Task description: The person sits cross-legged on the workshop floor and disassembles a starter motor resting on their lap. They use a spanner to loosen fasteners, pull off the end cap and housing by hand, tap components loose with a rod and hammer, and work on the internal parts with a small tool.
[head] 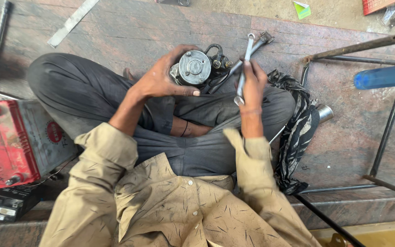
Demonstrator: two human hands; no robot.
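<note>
I sit cross-legged on a stone floor. My left hand [161, 80] grips a round grey metal motor [194, 67], its end cap facing up, held over my knee. Black cables and a terminal block [216, 61] stick out of its far side. My right hand [253, 84] is closed around a silver ring spanner [244, 64] held nearly upright, together with a second wrench [261, 40] angled toward the motor's terminals. Both hands are greasy.
A red-topped battery [5, 142] stands at my left, with a black box [5, 203] below it. A dark patterned cloth [296, 132] and a shiny metal cup [324, 112] lie at my right. A metal rod frame [385, 137] and blue tube [385, 75] stand further right.
</note>
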